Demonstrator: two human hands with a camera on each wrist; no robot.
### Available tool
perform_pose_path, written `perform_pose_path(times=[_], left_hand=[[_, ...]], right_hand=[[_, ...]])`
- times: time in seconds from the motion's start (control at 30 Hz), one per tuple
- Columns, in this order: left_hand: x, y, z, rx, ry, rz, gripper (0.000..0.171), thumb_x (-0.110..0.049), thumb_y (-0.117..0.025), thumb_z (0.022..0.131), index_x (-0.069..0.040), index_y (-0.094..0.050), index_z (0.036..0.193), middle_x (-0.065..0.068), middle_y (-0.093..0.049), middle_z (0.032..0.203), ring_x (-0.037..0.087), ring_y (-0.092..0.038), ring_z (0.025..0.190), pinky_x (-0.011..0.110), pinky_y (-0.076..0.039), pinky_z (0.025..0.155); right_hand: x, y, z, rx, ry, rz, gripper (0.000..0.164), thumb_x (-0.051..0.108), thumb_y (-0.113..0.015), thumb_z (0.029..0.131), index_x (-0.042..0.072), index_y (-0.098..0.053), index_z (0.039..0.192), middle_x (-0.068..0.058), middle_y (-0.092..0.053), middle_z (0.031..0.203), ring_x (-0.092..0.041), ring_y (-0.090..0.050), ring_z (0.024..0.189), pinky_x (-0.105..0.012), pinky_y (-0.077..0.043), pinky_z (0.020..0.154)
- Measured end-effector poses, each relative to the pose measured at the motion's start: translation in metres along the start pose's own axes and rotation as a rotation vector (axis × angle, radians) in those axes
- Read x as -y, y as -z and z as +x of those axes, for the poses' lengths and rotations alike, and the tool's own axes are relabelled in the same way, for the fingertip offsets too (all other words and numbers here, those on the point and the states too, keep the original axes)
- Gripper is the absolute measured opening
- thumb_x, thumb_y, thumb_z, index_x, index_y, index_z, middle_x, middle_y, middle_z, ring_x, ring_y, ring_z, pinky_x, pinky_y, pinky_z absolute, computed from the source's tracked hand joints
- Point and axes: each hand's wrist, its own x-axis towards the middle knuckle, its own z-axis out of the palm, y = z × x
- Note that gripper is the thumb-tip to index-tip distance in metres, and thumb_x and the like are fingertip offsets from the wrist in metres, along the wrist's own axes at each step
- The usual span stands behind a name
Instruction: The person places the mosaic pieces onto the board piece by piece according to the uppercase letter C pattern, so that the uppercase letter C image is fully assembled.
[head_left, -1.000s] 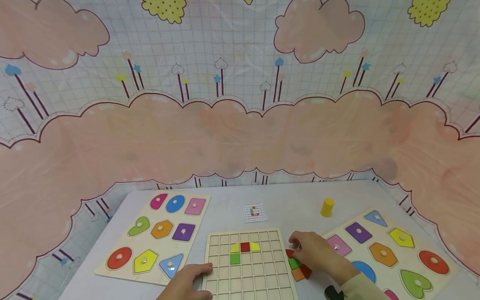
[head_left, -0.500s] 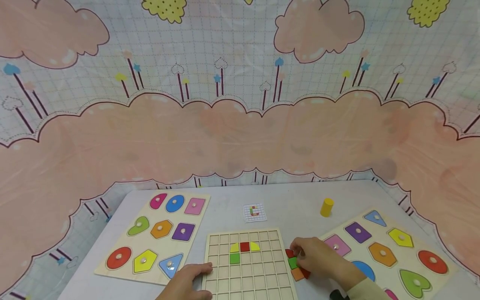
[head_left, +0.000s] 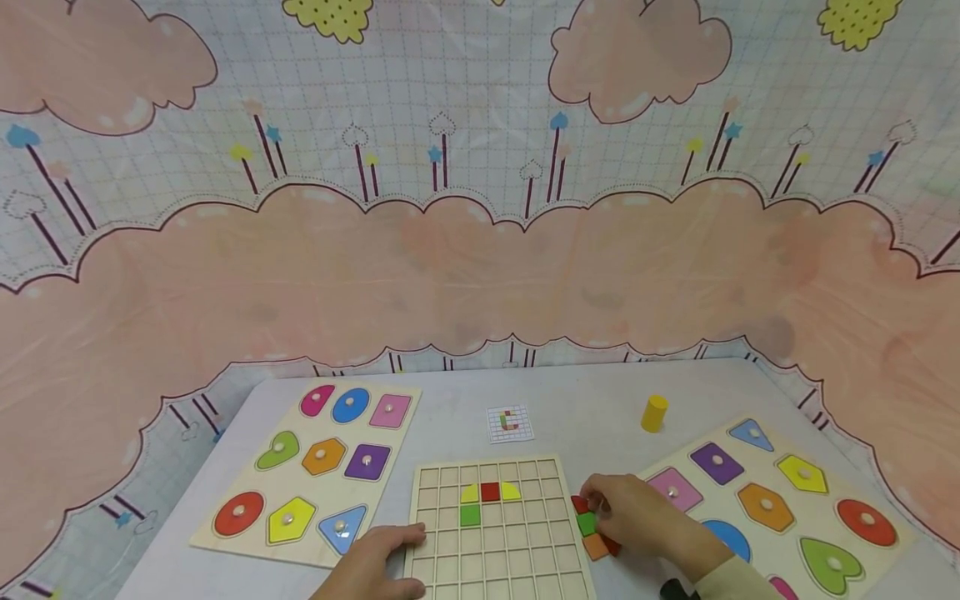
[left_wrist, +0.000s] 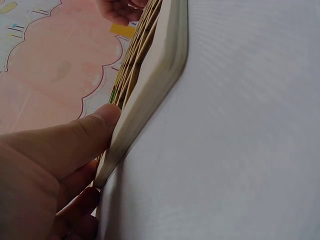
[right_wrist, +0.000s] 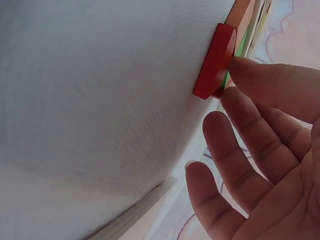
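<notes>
My left hand (head_left: 373, 567) rests at the left edge of a wooden grid board (head_left: 498, 557), with thumb and a fingertip on its rim. On the board sit a red square tile (head_left: 490, 492), two yellow curved tiles (head_left: 510, 492) and a green square tile (head_left: 470, 515). Right of the board my right hand (head_left: 633, 521) reaches over a small group of loose tiles. In the right wrist view, its thumb touches a red tile (right_wrist: 216, 62), while the other fingers lie spread and loosely bent. A green tile (head_left: 587, 523) and an orange tile (head_left: 595, 547) lie beside it.
A small pattern card (head_left: 510, 423) lies behind the board. A yellow cylinder (head_left: 654, 414) stands at the back right. Knobbed shape boards flank the grid, one on the left (head_left: 247, 475) and one on the right (head_left: 750, 467). A printed curtain hangs behind the table.
My right hand has come down slightly onto the loose tiles, and the red and green ones have shifted a little. My left hand stays in the same place.
</notes>
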Motion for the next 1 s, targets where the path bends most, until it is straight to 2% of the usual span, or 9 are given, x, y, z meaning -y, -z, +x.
perform_pose_path(times=[0.33, 0.63, 1.0], left_hand=[[-0.0005, 0.0004, -0.0001, -0.006, -0.019, 0.013, 0.053, -0.017, -0.089, 0.074, -0.005, -0.069, 0.121, 0.009, -0.064, 0.131, 0.044, -0.052, 0.124, 0.064, -0.040, 0.102], [0.0001, 0.0010, -0.0010, -0.003, -0.031, 0.021, 0.053, -0.018, -0.089, 0.074, -0.006, -0.069, 0.121, 0.010, -0.064, 0.130, 0.043, -0.052, 0.124, 0.064, -0.040, 0.102], [0.0001, 0.0009, 0.0001, 0.005, -0.023, 0.017, 0.053, -0.019, -0.088, 0.075, -0.005, -0.068, 0.122, 0.011, -0.064, 0.131, 0.044, -0.052, 0.124, 0.064, -0.040, 0.102]], right_hand=[[0.0029, -0.0022, 0.0052, -0.028, -0.048, -0.034, 0.029, 0.000, -0.072, 0.081, 0.011, -0.068, 0.108, 0.004, -0.063, 0.092, -0.018, -0.055, 0.085, -0.046, -0.053, 0.085], [0.0026, -0.0019, 0.0024, -0.029, 0.000, -0.044, 0.027, -0.001, -0.072, 0.082, 0.009, -0.067, 0.106, 0.004, -0.062, 0.090, -0.017, -0.055, 0.083, -0.045, -0.053, 0.080], [0.0019, -0.0004, 0.0012, -0.016, 0.006, -0.034, 0.026, 0.001, -0.074, 0.081, 0.009, -0.067, 0.105, 0.004, -0.061, 0.089, -0.017, -0.055, 0.083, -0.045, -0.053, 0.080]])
